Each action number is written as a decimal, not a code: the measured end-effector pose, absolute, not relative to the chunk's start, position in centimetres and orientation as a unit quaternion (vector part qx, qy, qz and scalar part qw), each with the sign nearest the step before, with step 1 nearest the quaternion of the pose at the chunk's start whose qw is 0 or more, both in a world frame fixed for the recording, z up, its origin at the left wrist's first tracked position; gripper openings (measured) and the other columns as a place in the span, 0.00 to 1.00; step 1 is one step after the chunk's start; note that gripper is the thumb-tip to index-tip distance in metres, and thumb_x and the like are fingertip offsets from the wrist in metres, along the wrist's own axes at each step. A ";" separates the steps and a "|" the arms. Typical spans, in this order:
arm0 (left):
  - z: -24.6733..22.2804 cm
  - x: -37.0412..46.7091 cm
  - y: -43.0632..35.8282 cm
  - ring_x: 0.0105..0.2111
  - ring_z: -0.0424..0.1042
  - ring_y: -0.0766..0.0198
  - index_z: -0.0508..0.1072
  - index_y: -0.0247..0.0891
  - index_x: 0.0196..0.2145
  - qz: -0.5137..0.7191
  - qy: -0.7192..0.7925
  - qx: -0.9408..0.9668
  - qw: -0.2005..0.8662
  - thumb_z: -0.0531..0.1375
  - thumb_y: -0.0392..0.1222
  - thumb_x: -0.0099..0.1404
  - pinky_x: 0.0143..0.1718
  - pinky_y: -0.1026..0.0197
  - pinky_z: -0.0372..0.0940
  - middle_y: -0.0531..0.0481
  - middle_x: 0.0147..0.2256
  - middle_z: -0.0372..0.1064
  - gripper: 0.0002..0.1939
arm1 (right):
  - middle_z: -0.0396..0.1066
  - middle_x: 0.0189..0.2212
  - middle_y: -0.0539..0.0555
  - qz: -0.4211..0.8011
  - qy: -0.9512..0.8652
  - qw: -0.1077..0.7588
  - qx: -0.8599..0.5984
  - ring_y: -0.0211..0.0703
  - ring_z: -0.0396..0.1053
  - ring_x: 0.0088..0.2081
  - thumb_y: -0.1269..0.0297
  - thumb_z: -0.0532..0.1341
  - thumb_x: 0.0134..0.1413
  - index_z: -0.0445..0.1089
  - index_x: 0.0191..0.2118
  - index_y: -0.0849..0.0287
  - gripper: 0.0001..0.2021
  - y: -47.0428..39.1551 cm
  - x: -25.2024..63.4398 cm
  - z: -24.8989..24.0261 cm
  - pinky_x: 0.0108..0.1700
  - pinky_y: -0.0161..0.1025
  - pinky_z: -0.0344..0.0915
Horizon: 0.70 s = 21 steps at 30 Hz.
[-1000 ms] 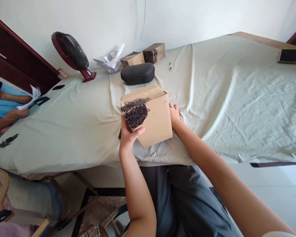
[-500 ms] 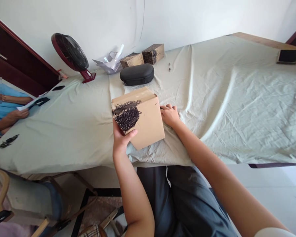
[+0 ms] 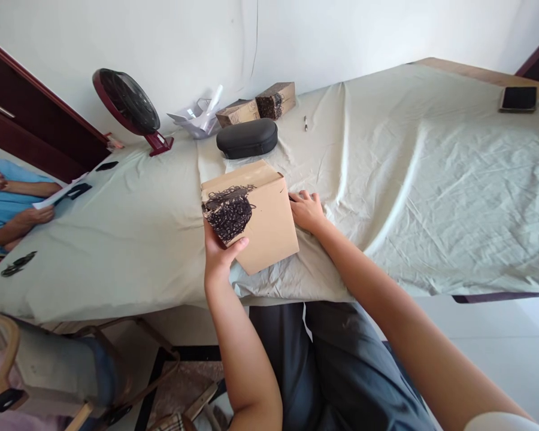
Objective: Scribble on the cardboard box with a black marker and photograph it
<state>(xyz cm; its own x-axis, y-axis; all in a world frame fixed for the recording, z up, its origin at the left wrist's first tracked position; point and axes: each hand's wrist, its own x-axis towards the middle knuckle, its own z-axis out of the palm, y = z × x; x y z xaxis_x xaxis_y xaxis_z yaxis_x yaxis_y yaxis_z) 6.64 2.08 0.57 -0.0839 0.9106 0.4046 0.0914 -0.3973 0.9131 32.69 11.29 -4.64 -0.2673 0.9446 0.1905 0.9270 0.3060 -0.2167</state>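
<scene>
A plain brown cardboard box [image 3: 269,224] stands tilted at the near side of the cloth-covered table. Dense black scribbles [image 3: 231,216] cover its left corner and run onto the top face. My left hand [image 3: 220,254] grips that corner from below, thumb on the front face and the other fingers mostly hidden behind the box. Beside the box's right edge, my right hand [image 3: 307,211] rests on the cloth with curled fingers. A small dark thing shows at its fingertips, partly hidden, too little of it to name.
Behind the box lie a black zip case [image 3: 247,139], two scribbled cartons [image 3: 276,100], a pen [image 3: 305,124] and a clear plastic bin [image 3: 197,123]. A fan [image 3: 132,105] stands back left. A person in blue [image 3: 18,206] sits at left, holding paper. A dark tablet-like object [image 3: 518,99] lies far right.
The view has shifted slightly. Both hands and the box hold nearly the same pose as before.
</scene>
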 end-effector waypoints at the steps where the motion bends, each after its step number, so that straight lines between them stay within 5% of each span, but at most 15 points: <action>1: 0.5 6.6 2.1 0.65 0.74 0.41 0.64 0.50 0.72 0.599 0.429 0.584 0.341 0.81 0.56 0.49 0.70 0.40 0.67 0.40 0.66 0.71 0.57 | 0.68 0.73 0.54 0.034 -0.794 0.149 -0.588 0.69 0.60 0.67 0.59 0.47 0.79 0.73 0.69 0.46 0.25 11.2 32.7 -4.5 0.61 0.64 0.56; 14: 0.0 6.4 2.1 0.66 0.73 0.39 0.62 0.50 0.73 0.596 0.438 0.581 0.340 0.80 0.59 0.48 0.69 0.39 0.67 0.39 0.67 0.71 0.59 | 0.80 0.58 0.54 0.154 -0.693 0.365 -0.602 0.51 0.78 0.49 0.69 0.52 0.69 0.82 0.50 0.52 0.20 11.8 33.6 -4.3 0.48 0.45 0.70; 21: 0.0 6.3 2.1 0.68 0.71 0.39 0.62 0.51 0.72 0.597 0.430 0.584 0.344 0.80 0.60 0.49 0.71 0.39 0.66 0.40 0.67 0.70 0.58 | 0.81 0.43 0.57 0.138 -0.659 0.319 -0.667 0.53 0.74 0.39 0.63 0.60 0.61 0.73 0.49 0.54 0.12 11.7 33.6 -3.9 0.36 0.43 0.61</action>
<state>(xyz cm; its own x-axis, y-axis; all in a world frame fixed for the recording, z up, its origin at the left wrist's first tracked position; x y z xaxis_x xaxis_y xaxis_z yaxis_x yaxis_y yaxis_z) 6.30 2.14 -0.04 -0.0819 0.9127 0.4004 0.0917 -0.3932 0.9149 33.58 11.66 -3.92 0.0925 0.9673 0.2361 0.7911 0.0725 -0.6073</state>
